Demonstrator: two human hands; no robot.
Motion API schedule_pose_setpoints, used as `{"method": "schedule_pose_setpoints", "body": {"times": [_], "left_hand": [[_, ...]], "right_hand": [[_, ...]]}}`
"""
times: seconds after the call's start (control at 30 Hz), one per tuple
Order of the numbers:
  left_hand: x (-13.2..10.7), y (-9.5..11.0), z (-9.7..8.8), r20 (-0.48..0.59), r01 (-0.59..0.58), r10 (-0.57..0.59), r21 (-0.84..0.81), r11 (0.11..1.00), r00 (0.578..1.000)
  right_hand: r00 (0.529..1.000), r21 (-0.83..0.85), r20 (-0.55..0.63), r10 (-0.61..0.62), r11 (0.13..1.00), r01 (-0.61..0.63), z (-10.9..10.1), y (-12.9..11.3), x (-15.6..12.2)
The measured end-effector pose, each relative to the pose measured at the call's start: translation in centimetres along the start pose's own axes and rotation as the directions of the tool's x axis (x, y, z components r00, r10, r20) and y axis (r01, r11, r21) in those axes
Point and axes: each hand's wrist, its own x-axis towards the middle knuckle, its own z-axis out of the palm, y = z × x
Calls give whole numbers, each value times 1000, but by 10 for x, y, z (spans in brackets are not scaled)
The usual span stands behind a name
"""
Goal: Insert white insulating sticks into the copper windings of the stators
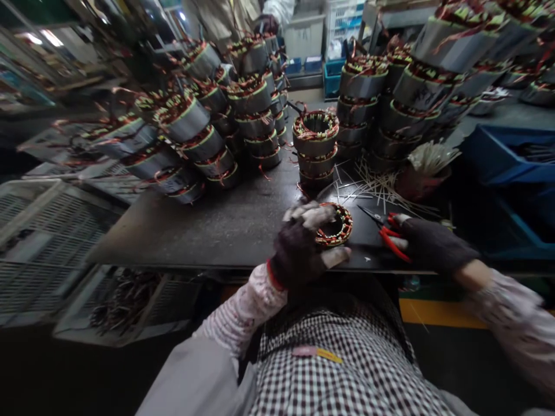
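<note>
My left hand [306,240], in a dark glove with pale fingertips, is curled around the near-left side of a stator [343,234]. This stator is a ring with red windings and an open centre, resting on the dark table. My right hand [429,240], gloved alike, has its fingers closed on the red handles of pointed scissors [390,234]. Their dark blades point left toward the stator, apart from it and close to the tabletop. Just behind the held stator stands a short stack of stators [316,150]. The palm side of my right hand is hidden.
Stator stacks stand left [208,144] and right [359,104]. Pale thin strips [373,185] lie scattered beside a reddish pot [418,182] full of them. Blue bins [511,153] are at right, white crates [32,248] at left. Another person's clothing [225,20] shows behind the stacks.
</note>
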Motion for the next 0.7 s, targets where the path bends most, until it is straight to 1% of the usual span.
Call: {"method": "schedule_pose_setpoints", "body": {"times": [0.03, 0.07, 0.1, 0.13, 0.17, 0.2, 0.23, 0.27, 0.3, 0.33, 0.37, 0.4, 0.43, 0.47, 0.5, 0.53, 0.57, 0.6, 0.63, 0.67, 0.7], "left_hand": [[7, 2, 4, 116, -12, 10, 19, 1000, 993], [13, 4, 8, 225, -22, 12, 42, 999, 974], [16, 4, 13, 306, -33, 13, 61, 998, 952], [16, 3, 17, 349, -37, 10, 72, 997, 937], [15, 1, 19, 352, -27, 2, 68, 997, 936], [12, -2, 20, 321, 3, -18, 48, 999, 947], [9, -6, 18, 270, 62, -62, 10, 998, 961], [7, -10, 14, 227, 151, -135, -57, 987, 964], [6, -13, 8, 205, 265, -231, -157, 951, 951], [8, -16, 1, 203, 389, -341, -285, 876, 918], [12, -19, -8, 226, 495, -441, -422, 760, 869], [18, -20, -17, 262, 565, -514, -541, 623, 817], [28, -21, -28, 284, 592, -558, -627, 507, 780], [40, -21, -40, 264, 577, -583, -679, 454, 769], [55, -21, -51, 191, 535, -591, -691, 486, 784], [73, -22, -63, 87, 479, -569, -652, 588, 818], [94, -23, -74, -53, 399, -508, -549, 734, 860], [118, -26, -82, -165, 311, -395, -381, 871, 904], [144, -30, -89, -210, 224, -258, -174, 959, 943], [172, -37, -92, -222, 161, -155, 7, 987, 963], [200, -45, -91, -173, 121, -99, 124, 985, 980]], "right_hand": [[998, -49, 37, 48, 998, -46, -1, -5, 9], [994, -90, 62, 86, 993, -80, -1, -10, 17], [992, -108, 59, 111, 989, -104, 1, -14, 24], [993, -100, 29, 117, 988, -113, 3, -18, 29], [994, -72, -22, 103, 992, -105, 7, -21, 32], [993, -34, -78, 83, 996, -86, 12, -22, 34], [989, 4, -132, 69, 998, -69, 16, -22, 34], [982, 42, -180, 62, 998, -55, 21, -21, 33], [975, 75, -216, 58, 996, -43, 26, -19, 32], [970, 105, -237, 54, 994, -29, 30, -17, 32], [967, 134, -251, 54, 991, -20, 33, -14, 31], [965, 157, -257, 56, 988, -16, 35, -12, 31], [965, 168, -255, 59, 986, -16, 37, -11, 32], [966, 175, -250, 58, 984, -14, 38, -9, 32], [967, 180, -249, 57, 984, -11, 39, -8, 33], [967, 182, -250, 56, 983, -10, 39, -8, 34], [966, 183, -254, 56, 983, -8, 39, -8, 34], [964, 185, -259, 55, 983, -6, 39, -8, 34], [962, 191, -266, 54, 982, -2, 38, -9, 34], [960, 200, -275, 54, 980, 2, 38, -9, 34], [958, 212, -281, 53, 977, 8, 37, -10, 33]]}}
